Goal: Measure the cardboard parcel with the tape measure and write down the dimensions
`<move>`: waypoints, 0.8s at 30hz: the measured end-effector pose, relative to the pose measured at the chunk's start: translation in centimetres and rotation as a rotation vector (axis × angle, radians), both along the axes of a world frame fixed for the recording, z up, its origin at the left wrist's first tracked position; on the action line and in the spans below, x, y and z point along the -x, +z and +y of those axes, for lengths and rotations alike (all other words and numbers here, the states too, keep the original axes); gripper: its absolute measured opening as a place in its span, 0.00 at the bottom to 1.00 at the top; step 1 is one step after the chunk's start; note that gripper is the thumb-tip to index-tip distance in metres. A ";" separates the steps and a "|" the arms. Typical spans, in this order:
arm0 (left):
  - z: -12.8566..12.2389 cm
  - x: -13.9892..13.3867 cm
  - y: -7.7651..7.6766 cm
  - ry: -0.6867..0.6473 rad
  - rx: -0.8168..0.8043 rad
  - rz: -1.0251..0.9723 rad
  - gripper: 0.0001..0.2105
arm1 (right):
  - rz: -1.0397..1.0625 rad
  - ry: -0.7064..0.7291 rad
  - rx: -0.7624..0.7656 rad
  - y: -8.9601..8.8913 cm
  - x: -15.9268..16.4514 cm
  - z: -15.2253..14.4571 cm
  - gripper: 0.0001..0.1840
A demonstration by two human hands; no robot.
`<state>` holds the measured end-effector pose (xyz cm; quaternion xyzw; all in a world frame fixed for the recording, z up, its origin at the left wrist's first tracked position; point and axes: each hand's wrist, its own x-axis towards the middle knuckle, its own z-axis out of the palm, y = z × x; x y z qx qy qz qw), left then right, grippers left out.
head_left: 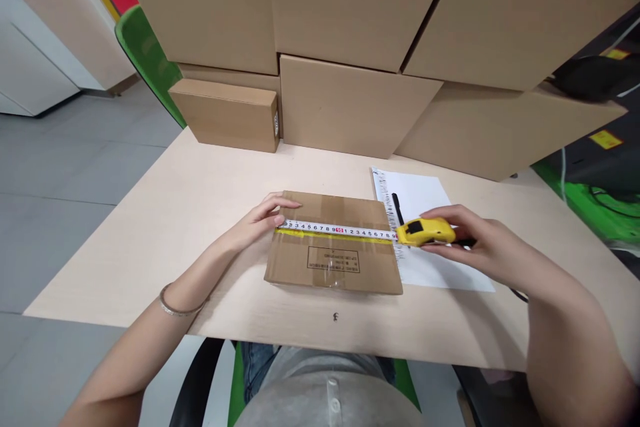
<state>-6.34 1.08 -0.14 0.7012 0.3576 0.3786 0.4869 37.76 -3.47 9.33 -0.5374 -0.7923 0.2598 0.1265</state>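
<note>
A brown cardboard box [333,267] lies flat on the table, with printed text in a frame on its top. Across it runs the white blade [340,229] of a tape measure, pulled out from left to right. My left hand [257,219] is at the box's left edge, thumb pressed on the blade's end and fingers resting on the box corner. In my right hand [467,233] is the yellow tape measure case [427,231], gripped just past the box's right edge. Part of the case is hidden by my fingers.
White paper sheets [420,190] with a black pen [398,209] lie right of the box, partly under my right hand. A smaller carton [230,113] stands at the back left. Large stacked cartons [350,107] wall off the table's [150,227] far side. A green chair [147,53] is behind.
</note>
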 end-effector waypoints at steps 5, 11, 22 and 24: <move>0.2 0.2 -0.2 0.003 0.011 -0.010 0.15 | 0.056 -0.043 0.018 -0.9 0.0 -0.6 0.23; 0.1 0.3 -0.2 -0.009 0.029 -0.015 0.16 | 0.042 -0.023 -0.035 -0.6 1.1 -0.2 0.23; 0.2 0.3 0.3 -0.012 -0.015 0.005 0.16 | 0.067 0.228 -0.071 1.6 7.8 1.5 0.22; 0.1 0.2 0.3 -0.011 -0.022 0.009 0.16 | 0.062 0.316 -0.129 1.5 11.6 2.4 0.20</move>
